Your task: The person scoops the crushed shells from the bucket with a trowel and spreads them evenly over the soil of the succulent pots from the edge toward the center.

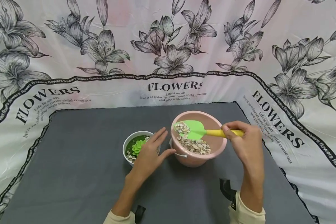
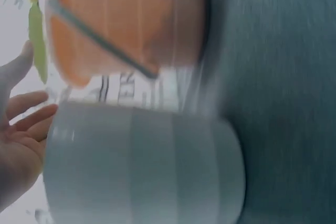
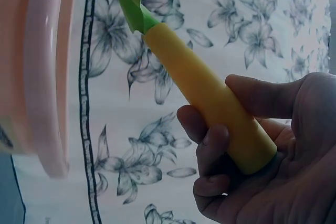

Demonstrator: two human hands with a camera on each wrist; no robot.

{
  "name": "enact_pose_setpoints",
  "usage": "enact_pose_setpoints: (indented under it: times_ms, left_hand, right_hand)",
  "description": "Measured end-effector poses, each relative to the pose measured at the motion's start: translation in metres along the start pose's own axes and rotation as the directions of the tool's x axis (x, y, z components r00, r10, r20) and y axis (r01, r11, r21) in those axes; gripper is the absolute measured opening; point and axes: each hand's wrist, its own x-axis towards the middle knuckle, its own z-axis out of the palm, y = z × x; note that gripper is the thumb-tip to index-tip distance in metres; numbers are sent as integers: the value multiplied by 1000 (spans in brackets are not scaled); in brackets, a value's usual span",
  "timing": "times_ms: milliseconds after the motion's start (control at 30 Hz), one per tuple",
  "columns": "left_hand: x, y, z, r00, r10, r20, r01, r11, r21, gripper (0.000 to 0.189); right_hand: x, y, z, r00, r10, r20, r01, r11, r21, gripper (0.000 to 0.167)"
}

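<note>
My right hand [image 1: 247, 141] grips the yellow handle of a toy shovel [image 1: 196, 130]; in the right wrist view, fingers and thumb wrap that handle [image 3: 210, 98]. The green blade is over a pink bucket [image 1: 222, 146] and carries small pale stone or shell chips [image 1: 182, 128] at its tip. More chips [image 1: 196, 147] lie inside the bucket. My left hand [image 1: 149, 157], fingers extended, is above the right side of a white pot [image 1: 126, 149], partly hiding it. The pot holds a green succulent [image 1: 137, 147], a green surface and some chips. Whether that hand touches the pot I cannot tell.
Both containers stand side by side on a dark grey table cover [image 1: 81, 168]. The bucket's thin white handle [image 1: 182, 155] hangs down at its front left. A white floral cloth [image 1: 168, 90] hangs behind and along the sides. Dark straps [image 1: 226, 189] stick out near the sleeves.
</note>
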Motion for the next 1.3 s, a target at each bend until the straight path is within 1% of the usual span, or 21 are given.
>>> enact_pose_setpoints:
  times_ms: [167,233,367,433,500,567,633,667,733,800,867,967,1000,1067,1133,1200,1233,1300]
  left_hand:
    - [-13,-17,-26,994,-66,-82,65,998,-13,70]
    - [-17,-25,-35,992,-73,-100,72,997,-13,71]
    - [-23,-39,-49,991,-77,-108,76,997,-14,78]
    - [-25,-45,-56,991,-84,-105,83,996,-10,83]
    - [-29,-52,-61,990,-104,-95,103,995,-11,87]
    - [-34,-60,-66,988,-138,-69,137,990,-27,93]
    - [-40,-68,-69,983,-184,-17,183,982,-50,103]
    - [-42,-72,-69,978,-206,19,207,976,-68,110]
    - [-46,-80,-69,965,-243,98,253,962,-105,128]
    - [-48,-86,-66,948,-270,170,294,946,-136,143]
    - [-48,-91,-62,933,-285,220,327,926,-187,151]
    - [-50,-96,-56,922,-300,244,356,906,-229,153]
    - [-51,-97,-56,922,-302,243,358,904,-234,152]
    - [-51,-98,-55,921,-305,242,363,898,-249,147]
    - [-51,-98,-55,920,-309,240,369,892,-263,143]
    - [-50,-98,-55,918,-316,240,378,880,-288,140]
    - [-49,-98,-55,917,-317,241,381,874,-301,140]
    - [-47,-98,-54,921,-306,241,372,874,-313,141]
  right_hand:
    - [1,-11,15,997,-33,69,30,999,39,11]
    - [0,-14,22,993,-46,104,42,998,41,10]
    - [0,-20,37,983,-79,168,69,996,65,11]
    - [-1,-22,44,978,-99,186,84,993,85,11]
    - [-2,-25,52,973,-129,193,110,988,105,10]
    - [-4,-27,60,967,-165,195,143,983,118,9]
    - [-6,-29,68,958,-201,206,179,976,120,7]
    - [-7,-30,73,953,-217,213,194,973,123,7]
    - [-10,-33,81,943,-238,233,213,969,125,7]
    - [-13,-35,88,933,-250,257,224,966,128,7]
    - [-16,-38,95,927,-245,284,217,968,126,7]
    - [-22,-44,104,914,-242,325,211,969,129,9]
    - [-24,-48,106,911,-240,336,209,970,125,9]
    - [-28,-55,111,901,-259,348,230,965,124,8]
    - [-32,-62,115,886,-308,346,290,951,105,8]
    - [-37,-69,118,864,-384,325,387,920,58,6]
    - [-39,-72,120,850,-426,311,438,898,33,6]
    - [-42,-77,123,812,-515,276,542,840,-29,6]
